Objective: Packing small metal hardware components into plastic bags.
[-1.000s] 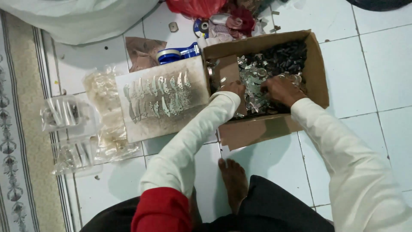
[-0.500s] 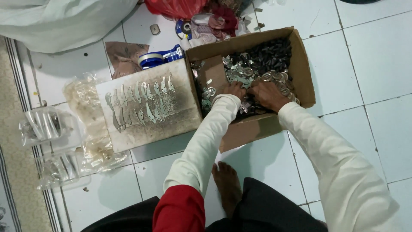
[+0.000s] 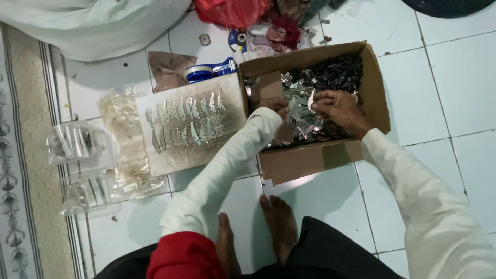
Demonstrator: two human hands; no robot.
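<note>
A: So, reading from the left as I watch the feed: two clear plastic bags [image 3: 77, 142] lie on the floor tiles [image 3: 465, 67], then a flat board [image 3: 191, 132] carrying two rows of small curved metal blades [image 3: 186, 121]. I'd judge that board roughly half filled, with bare space along its lower part.

B: And what's left?

A: Plenty. The cardboard box [image 3: 374, 88] just right of the board holds a big heap of shiny metal pieces [image 3: 302, 111], with darker parts [image 3: 333, 72] piled at its far end.

B: The hands?

A: My left hand [image 3: 274, 106] is down inside the box at the near-left edge of the heap, fingers curled in. Most of it sits behind the sleeve, so I cannot tell whether it is closed on a piece or only resting on them.

B: The right one?

A: The right hand [image 3: 341, 111] lies over the heap, thumb and forefinger pinched on one small silver piece [image 3: 311, 101], I think, with the other fingers loosely bent.
</note>
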